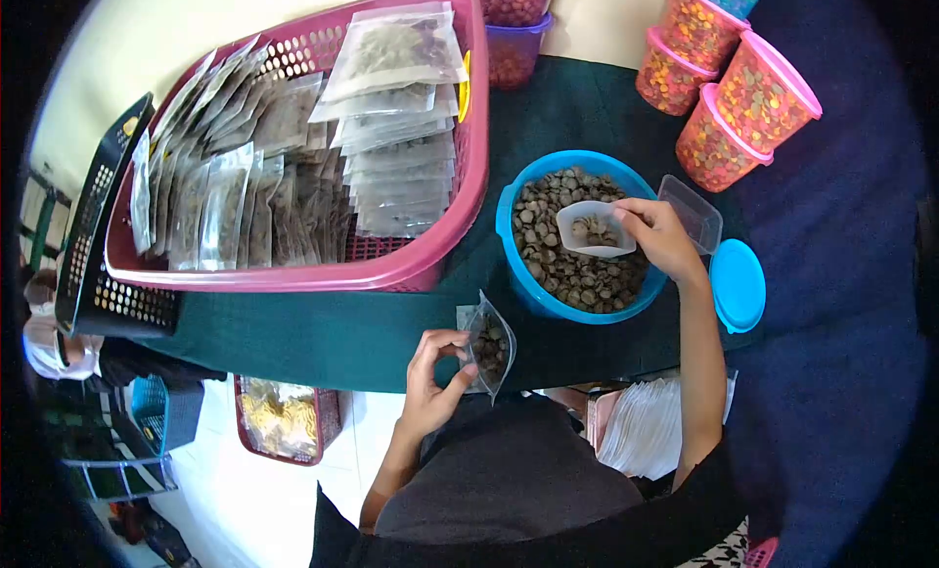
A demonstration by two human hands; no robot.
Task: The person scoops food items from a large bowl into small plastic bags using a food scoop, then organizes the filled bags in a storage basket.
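My left hand [437,372] grips the side of a clear plastic pouch [491,345], whose mouth gapes and shows brown disc-shaped pieces inside. To its upper right stands a blue tub [506,226] holding many of the same brown discs [577,279]. Over the tub, my right hand [657,237] is closed on the edge of a translucent white scoop [577,240] with some discs in it. The pouch and the tub are apart from each other. What the right fingers do beneath the scoop's edge is partly hidden.
A large pink basket [372,277] at upper left holds rows of filled pouches. Beside the tub lie a clear container [696,211] and a blue lid [738,286]. Pink-lidded tubs [748,93] stand at upper right. A black basket [98,226] is at left; another person sits beyond.
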